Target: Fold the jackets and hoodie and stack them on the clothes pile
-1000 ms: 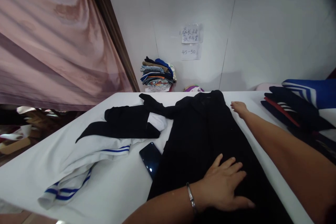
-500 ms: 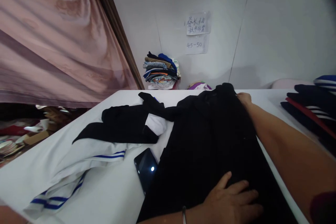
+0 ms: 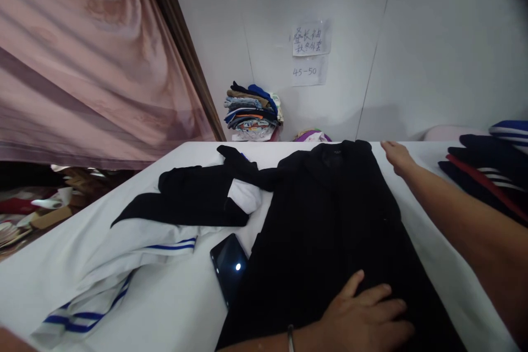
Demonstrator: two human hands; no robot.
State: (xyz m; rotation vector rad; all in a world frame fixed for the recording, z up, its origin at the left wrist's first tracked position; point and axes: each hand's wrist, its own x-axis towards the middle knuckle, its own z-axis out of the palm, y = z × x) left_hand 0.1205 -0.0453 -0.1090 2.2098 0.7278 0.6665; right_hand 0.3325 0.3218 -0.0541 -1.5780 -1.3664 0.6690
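A black coat (image 3: 305,242) lies spread lengthwise on the white table, its collar at the far end. Flat on its lower part rests my left hand (image 3: 365,313), fingers spread, a thin bracelet at the wrist. Just right of the collar, apart from the cloth, my right hand (image 3: 396,158) has its fingers stretched out and holds nothing. One black sleeve seems to reach left toward a heap of black cloth (image 3: 202,195), which lies over a white garment with blue stripes (image 3: 119,269). A dark phone (image 3: 229,267) is partly covered by the coat's left edge.
Folded clothes (image 3: 490,165) are stacked at the table's right side. Another stack of clothes (image 3: 252,113) stands behind the far edge, near the wall with paper signs (image 3: 310,52). A pink curtain (image 3: 94,55) hangs at the left, with clutter below it.
My right hand has let go of the coat near the collar and moved off to the right. The collar now lies flatter and more open. My left hand has stayed in place.
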